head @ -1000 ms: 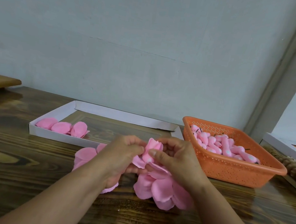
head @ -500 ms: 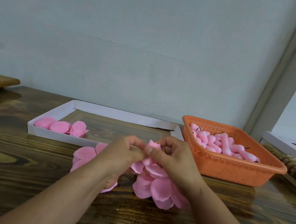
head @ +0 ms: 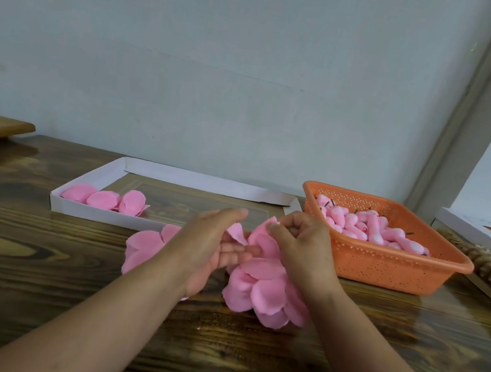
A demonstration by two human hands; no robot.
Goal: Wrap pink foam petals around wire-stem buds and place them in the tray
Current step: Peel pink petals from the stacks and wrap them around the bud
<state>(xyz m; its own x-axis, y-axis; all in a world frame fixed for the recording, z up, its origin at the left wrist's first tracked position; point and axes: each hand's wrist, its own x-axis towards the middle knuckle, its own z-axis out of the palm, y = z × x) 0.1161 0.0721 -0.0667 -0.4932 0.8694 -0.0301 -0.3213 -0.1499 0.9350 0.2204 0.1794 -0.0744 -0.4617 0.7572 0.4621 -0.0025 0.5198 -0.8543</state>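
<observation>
Since a moment ago, the left hand (head: 210,250) has opened from its pinch, fingers now straight and spread under a small pink foam petal (head: 238,234) at frame centre. Just to its right, the right hand (head: 301,249) pinches the rolled pink foam bud (head: 265,235), above the loose pink petal pile (head: 264,297). The wrap looks unfinished. Three wrapped buds (head: 105,198) lie in the shallow white cardboard tray (head: 207,179), centre left; the orange plastic basket (head: 383,266) sits right.

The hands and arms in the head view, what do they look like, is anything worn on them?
Both forearms are bare to the frame's lower edge, no sleeves in view. The left hand and the right hand show no gloves, rings, watch or bracelets. Nails look short and unpainted.
</observation>
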